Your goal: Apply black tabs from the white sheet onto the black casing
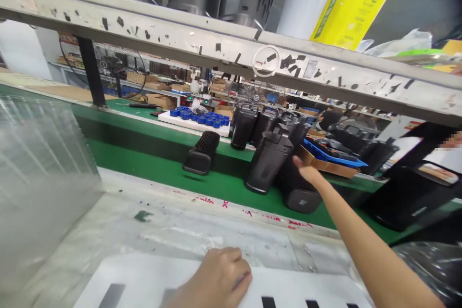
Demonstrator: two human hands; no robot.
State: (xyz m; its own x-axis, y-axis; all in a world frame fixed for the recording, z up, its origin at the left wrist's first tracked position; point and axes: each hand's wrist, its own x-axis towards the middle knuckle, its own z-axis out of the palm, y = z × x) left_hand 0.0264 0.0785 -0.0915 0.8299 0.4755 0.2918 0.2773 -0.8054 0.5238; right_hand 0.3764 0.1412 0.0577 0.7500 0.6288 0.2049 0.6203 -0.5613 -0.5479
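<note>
My right hand (306, 169) reaches far out over the green conveyor belt (151, 159) and touches a black speaker housing (299, 185) among several black housings (269, 156) standing there. Its fingers wrap against the housing's side. My left hand (216, 276) rests near me on a white sheet with black bars (144, 284), fingers curled under, with nothing visible in them. A black perforated housing (202, 152) leans alone on the belt to the left.
A grey scuffed beam (231, 53) crosses overhead. A white tray of blue caps (200, 119) sits beyond the belt. A clear plastic panel (39, 173) stands at left. Blue trays (332, 151) and more black housings (407, 195) lie at right, near another person's sleeve (422, 147).
</note>
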